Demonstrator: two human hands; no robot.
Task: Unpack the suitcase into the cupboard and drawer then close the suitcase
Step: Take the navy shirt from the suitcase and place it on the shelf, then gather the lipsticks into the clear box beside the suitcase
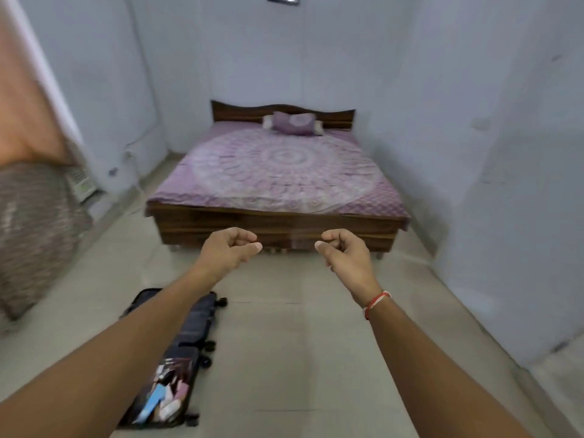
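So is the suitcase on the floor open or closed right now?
Open. The suitcase lies flat on the floor, both halves spread apart, the near half showing small items inside. Neither hand touches it.

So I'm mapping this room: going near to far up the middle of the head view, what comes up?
Open suitcase on the floor → both hands, left and right, held out empty → bed footboard → pillow → headboard.
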